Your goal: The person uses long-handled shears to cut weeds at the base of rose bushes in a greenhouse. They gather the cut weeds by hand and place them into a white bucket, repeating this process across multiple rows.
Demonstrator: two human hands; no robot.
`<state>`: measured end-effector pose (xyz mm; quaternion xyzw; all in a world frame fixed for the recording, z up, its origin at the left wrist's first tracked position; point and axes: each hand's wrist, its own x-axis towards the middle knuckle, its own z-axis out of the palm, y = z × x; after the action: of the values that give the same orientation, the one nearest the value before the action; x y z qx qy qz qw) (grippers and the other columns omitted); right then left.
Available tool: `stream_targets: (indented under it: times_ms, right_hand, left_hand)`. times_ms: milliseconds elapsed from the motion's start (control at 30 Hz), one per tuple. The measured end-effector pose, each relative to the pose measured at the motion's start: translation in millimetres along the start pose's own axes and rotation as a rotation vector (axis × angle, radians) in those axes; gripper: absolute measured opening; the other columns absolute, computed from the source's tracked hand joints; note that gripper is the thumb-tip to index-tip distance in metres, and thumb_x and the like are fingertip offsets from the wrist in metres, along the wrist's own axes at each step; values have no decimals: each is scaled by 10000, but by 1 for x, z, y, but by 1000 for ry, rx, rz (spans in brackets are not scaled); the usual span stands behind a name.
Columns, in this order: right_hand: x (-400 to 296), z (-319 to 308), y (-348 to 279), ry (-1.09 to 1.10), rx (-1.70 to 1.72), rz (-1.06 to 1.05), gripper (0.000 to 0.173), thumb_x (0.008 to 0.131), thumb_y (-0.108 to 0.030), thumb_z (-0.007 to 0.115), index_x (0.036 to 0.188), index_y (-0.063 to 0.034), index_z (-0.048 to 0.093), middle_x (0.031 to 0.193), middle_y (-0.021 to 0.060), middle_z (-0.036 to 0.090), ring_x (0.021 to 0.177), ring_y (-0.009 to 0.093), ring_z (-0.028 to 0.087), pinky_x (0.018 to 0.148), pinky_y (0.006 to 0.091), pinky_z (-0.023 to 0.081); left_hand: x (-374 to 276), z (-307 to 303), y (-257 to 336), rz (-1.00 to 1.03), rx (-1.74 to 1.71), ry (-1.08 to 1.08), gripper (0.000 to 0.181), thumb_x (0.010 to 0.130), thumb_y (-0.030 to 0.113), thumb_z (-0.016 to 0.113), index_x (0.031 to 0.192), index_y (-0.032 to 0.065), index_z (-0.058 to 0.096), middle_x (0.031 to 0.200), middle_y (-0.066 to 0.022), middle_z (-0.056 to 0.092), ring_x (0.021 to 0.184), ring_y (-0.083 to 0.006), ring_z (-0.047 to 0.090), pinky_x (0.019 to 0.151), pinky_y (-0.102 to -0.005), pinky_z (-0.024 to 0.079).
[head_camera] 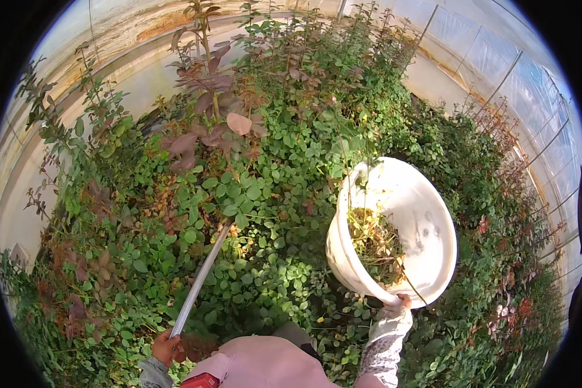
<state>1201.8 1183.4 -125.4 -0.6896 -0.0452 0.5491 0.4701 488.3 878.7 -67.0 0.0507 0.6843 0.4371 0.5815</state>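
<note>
My left hand [166, 347] is closed around the lower end of a long grey metal pole [201, 281]. The pole slants up and away, and its far end disappears among green leaves. On the right, my right hand [401, 301] grips the rim of a large white plastic bucket [429, 228]. The bucket is tilted, its mouth turned towards me. Inside lie cut stems and yellowed plant clippings [376, 242], some in bright sunlight. One thin stem crosses the near rim beside my right hand.
Dense leafy shrubs, seemingly rose bushes [271, 194], surround me on all sides. A tall reddish-leaved shoot [213, 97] rises ahead on the left. Greenhouse plastic sheeting [538, 111] with metal supports stands at right, and a pale low wall [145, 82] runs behind the plants.
</note>
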Motion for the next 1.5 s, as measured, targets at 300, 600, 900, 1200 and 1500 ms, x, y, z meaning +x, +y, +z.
stream_targets:
  times_ms: [300, 600, 900, 1200, 1500]
  right_hand:
    - [174, 223, -279, -249, 424, -569, 426, 958, -198, 424, 1295, 59, 384, 1236, 256, 515, 1126, 378, 540, 966, 525, 482]
    - [37, 383, -80, -674, -307, -257, 420, 957, -324, 500, 1231, -5, 513, 916, 132, 668, 695, 208, 643, 596, 360, 551]
    - [-210, 350, 209, -1194, -640, 602, 490, 934, -422, 539, 1235, -42, 472, 1088, 189, 610, 858, 287, 623, 701, 451, 553]
    - [-234, 326, 154, -1183, -854, 746, 217, 910, -245, 572, 1063, -96, 536, 687, -37, 517, 565, 152, 521, 525, 342, 474]
    - [-292, 169, 188, -982, -1663, -583, 146, 791, -124, 645, 881, -16, 607, 625, 95, 595, 483, 207, 579, 458, 333, 477]
  left_hand:
    - [-58, 122, -22, -34, 244, 165, 267, 820, 62, 581, 1076, 35, 651, 619, -17, 550, 450, -89, 463, 399, -244, 324]
    - [-65, 178, 21, -154, 200, 120, 230, 922, 159, 516, 1063, 7, 617, 678, -13, 567, 529, -93, 499, 473, -257, 426]
    - [-56, 182, 58, 173, 331, -116, 297, 888, 239, 484, 1076, 20, 551, 749, -65, 606, 631, -156, 584, 563, -319, 469]
    - [-82, 45, -61, 373, 157, -407, 501, 954, 499, 460, 1251, 105, 544, 874, -33, 635, 702, -111, 584, 637, -271, 491]
    - [-65, -61, -341, -179, 540, -25, 790, 826, 676, 458, 1257, 25, 577, 1244, -220, 583, 1153, -356, 557, 998, -432, 413]
